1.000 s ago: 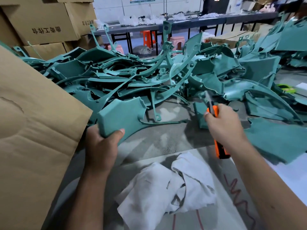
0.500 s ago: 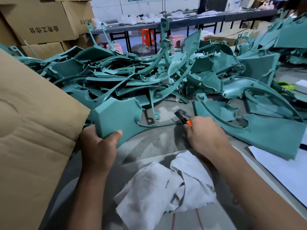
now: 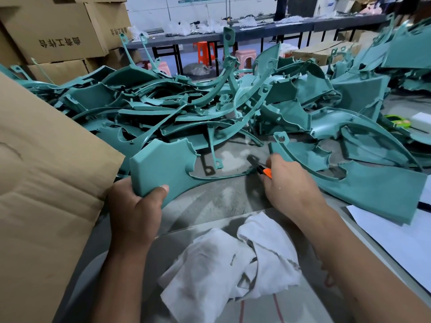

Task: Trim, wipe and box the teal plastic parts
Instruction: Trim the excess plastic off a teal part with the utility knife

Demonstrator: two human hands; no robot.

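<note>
A flat teal plastic part with a thin curved arm [image 3: 168, 169] is gripped at its broad near-left end by the left hand [image 3: 135, 206]; its long axis runs rightward, the arm's tip meeting an orange-handled utility knife [image 3: 262, 168] clasped in the right hand [image 3: 291, 185].

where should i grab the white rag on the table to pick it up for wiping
Take the white rag by the raised fold at its upper middle, coming straight down from above. It lies crumpled and loose on the table, so that bunched ridge gives a pinch grip something to close on; its flat edges probably would not. The right hand holds the orange knife, so that likely goes down first.
</note>
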